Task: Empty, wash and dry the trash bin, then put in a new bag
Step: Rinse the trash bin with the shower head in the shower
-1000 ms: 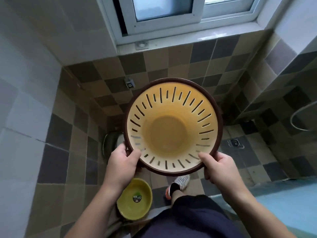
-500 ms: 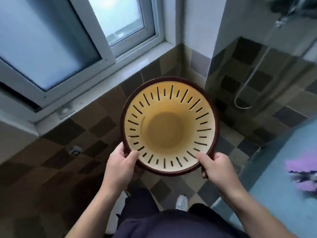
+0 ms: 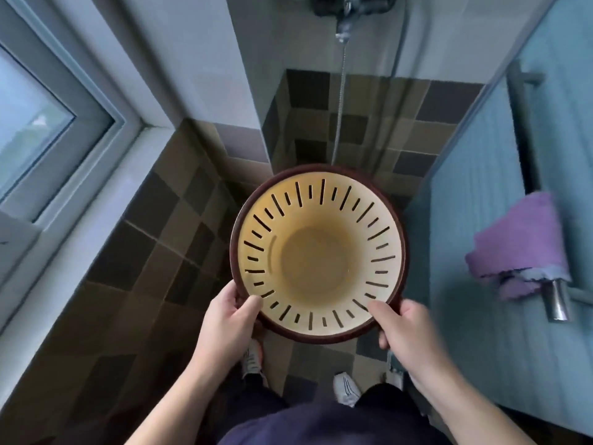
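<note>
Nearest, at the bottom edge: dark shorts and two forearms are reaching forward; two white shoes (image 3: pixel 345 388) are standing on the tiled floor (image 3: pixel 154 252) below.

Left hand (image 3: pixel 224 319): gripping the bin's near-left rim, thumb lying inside over the slots, fingers curling under the outside.

Right hand (image 3: pixel 407 332): gripping the near-right rim the same way, thumb on the inner wall, fingers wrapping beneath.

Bin (image 3: pixel 317 252): being held up in the air between both hands, above the floor, mouth facing the camera, touching nothing else.

Bin's look: a round yellow plastic basket with a dark brown rim and short and long slots ringing the upper wall. It is holding no bag and no rubbish. The base is looking darker and duller than the wall, whether from wetness or staining I cannot tell.

Step in hand: emptying seems done; the person is probably carrying the bin toward the water, so washing is likely beginning.

Next move: likely bringing the bin under the shower hose (image 3: pixel 340 101) and freeing one hand for the tap (image 3: pixel 346 8). Water will be running out through the slots, so the bin should be tilted to keep rinse water on the base.

Right side: a purple towel (image 3: pixel 519 245) is hanging on a metal rail against the blue wall.

Left, far: a window (image 3: pixel 48 123) is sitting above the tiles.
</note>
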